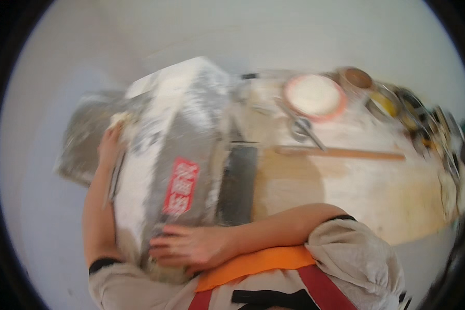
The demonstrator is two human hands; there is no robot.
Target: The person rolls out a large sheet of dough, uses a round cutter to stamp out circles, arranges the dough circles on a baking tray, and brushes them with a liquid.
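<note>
A floury grey metal machine with a red label stands in front of me, left of centre. My left hand reaches along its left side, its fingers closed on a pale, crumpled lump of dough. Motion blur hides the exact grip. My right hand lies across the near end of the machine, its fingers stretched out and slightly apart. Under and below that hand shows a beige, dough-like mass, mostly covered.
Cloudy plastic sheeting hangs left of the machine. On the floury wooden table at right lie a rolling pin, a metal tool and a pink-rimmed plate of white flour. A brown pot and several bowls crowd the far right.
</note>
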